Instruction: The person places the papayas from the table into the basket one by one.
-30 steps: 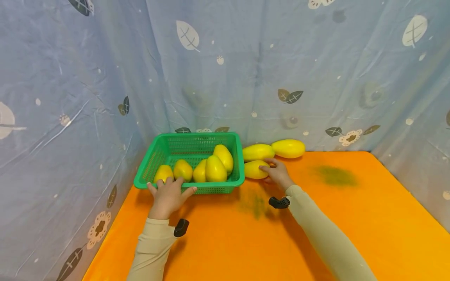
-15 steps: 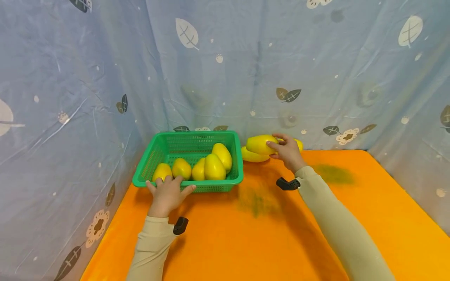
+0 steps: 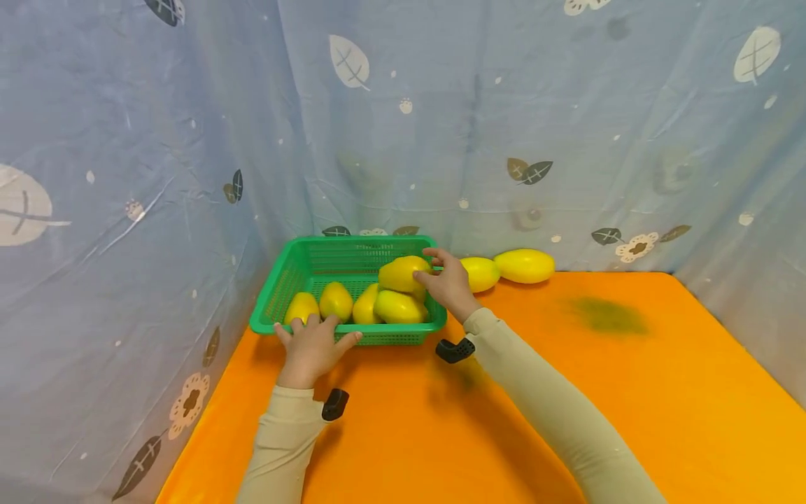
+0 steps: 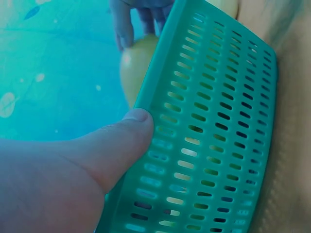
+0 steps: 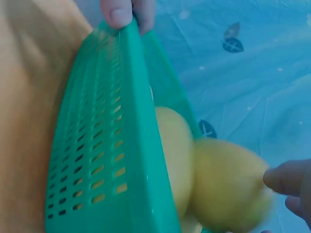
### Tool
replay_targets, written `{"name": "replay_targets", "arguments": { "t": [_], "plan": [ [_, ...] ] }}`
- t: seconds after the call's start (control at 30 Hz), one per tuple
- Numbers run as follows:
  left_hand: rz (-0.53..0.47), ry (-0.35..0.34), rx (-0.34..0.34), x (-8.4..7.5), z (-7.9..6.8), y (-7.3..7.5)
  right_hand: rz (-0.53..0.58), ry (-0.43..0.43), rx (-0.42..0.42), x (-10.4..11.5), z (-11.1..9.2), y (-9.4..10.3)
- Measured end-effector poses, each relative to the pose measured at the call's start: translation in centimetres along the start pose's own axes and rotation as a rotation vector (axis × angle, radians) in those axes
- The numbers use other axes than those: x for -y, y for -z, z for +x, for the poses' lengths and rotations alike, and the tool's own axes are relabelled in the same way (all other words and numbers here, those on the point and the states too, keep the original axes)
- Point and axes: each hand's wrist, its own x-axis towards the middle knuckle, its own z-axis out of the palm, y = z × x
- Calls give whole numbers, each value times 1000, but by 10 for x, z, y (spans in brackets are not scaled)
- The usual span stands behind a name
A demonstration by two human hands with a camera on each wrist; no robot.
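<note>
A green plastic basket point(image 3: 346, 329) with slotted sides stands at the back of the table, with several yellow mangoes point(image 3: 336, 301) inside. My left hand point(image 3: 308, 353) holds its front rim, thumb outside and fingers over the edge; the left wrist view shows the thumb point(image 4: 131, 131) against the rim. My right hand point(image 3: 450, 283) grips a mango point(image 3: 401, 274) by its right end, above the mangoes at the basket's right side. Directly below lies another mango point(image 3: 399, 308) on its side. The held mango point(image 5: 228, 184) is blurred in the right wrist view.
Two more mangoes, one point(image 3: 481, 274) beside the basket and one point(image 3: 525, 266) farther right, lie along the back curtain point(image 3: 403, 140). An orange cloth point(image 3: 390, 434) covers the table; a green patch point(image 3: 607, 315) marks its right part.
My right hand picked up the front mango beside the basket, lifted it and carried it left over the basket. The mango below has turned sideways. My left hand stays on the rim.
</note>
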Motion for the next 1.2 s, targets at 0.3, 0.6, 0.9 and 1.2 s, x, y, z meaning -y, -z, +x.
{"name": "replay_targets", "arguments": {
  "t": [0.3, 0.6, 0.9, 1.2],
  "plan": [
    [-19, -16, -38, -4, 2, 0, -75, -19, -17, 1, 0, 1],
    [-14, -7, -10, -5, -1, 2, -53, -15, 24, 0, 0, 4],
    [-10, 1, -1, -4, -2, 0, 54, -23, 24, -2, 10, 37],
    [-15, -1, 6, -4, -2, 3, 114, -104, -111, -20, 31, 103]
  ]
}}
